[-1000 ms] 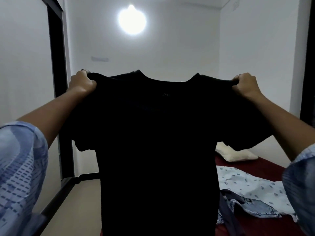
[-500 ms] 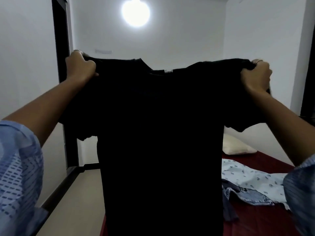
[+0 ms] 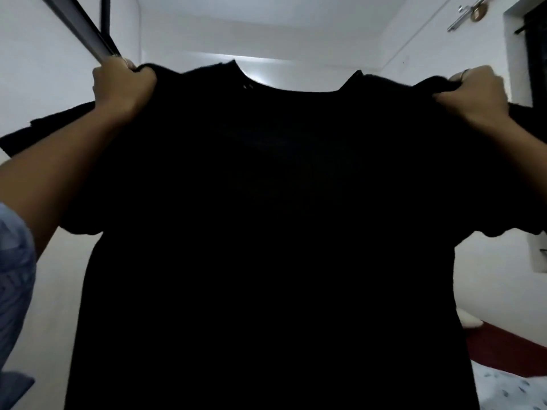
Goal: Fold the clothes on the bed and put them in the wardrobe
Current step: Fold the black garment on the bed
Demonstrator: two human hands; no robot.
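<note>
Head view looks up at a black T-shirt held spread out in the air, filling most of the picture from its neckline down to the bottom edge. The left hand grips the shirt's left shoulder, fingers curled tight round a bunch of the fabric, knuckles toward the camera. The right hand grips the other shoulder the same way, its fingers folded over gathered cloth; a ring shows on one finger. Both forearms rise from the lower corners of the picture, and a blue patterned sleeve covers the left arm at the left edge.

The shirt hangs straight down from the two fists, collar opening at the top middle, with a small mark just inside the neck. Its short sleeves flare out to either side below the wrists, the left one sticking outward past the left forearm.

Behind the shirt, a white wall and ceiling show, with a dark frame running diagonally from the top left corner to the left hand. At the bottom right corner, a strip of the bed with its dark red cover is visible, a pale patterned garment lying on it near the corner and a light pillow just beside the shirt's right edge.
</note>
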